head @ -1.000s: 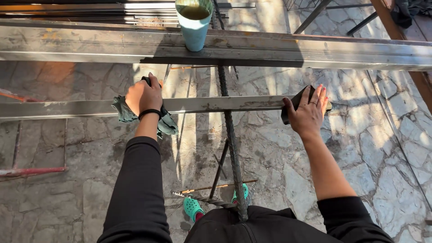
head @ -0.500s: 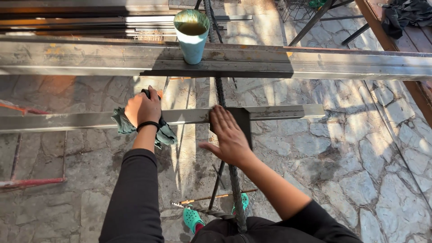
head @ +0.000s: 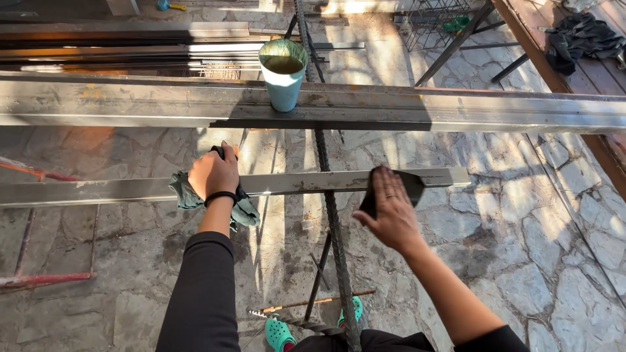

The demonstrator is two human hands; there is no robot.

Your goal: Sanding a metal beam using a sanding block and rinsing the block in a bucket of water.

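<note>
Spanning a stone patio (head: pixel 521 248), the bar (head: pixel 287 184) has open ends; left hand (head: pixel 213 173) grips a rag (head: pixel 244 212), right hand (head: pixel 389 212) presses a pad (head: pixel 411 184).

Item, as I see it from the head camera: my left hand (head: pixel 212 173) has a thin black band at the wrist, above a long black sleeve (head: pixel 199 293). My right hand (head: pixel 391 212) wears a slim ring; its black sleeve is pushed up the forearm. Dark trousers; teal-green perforated clogs (head: pixel 279 332).
</note>
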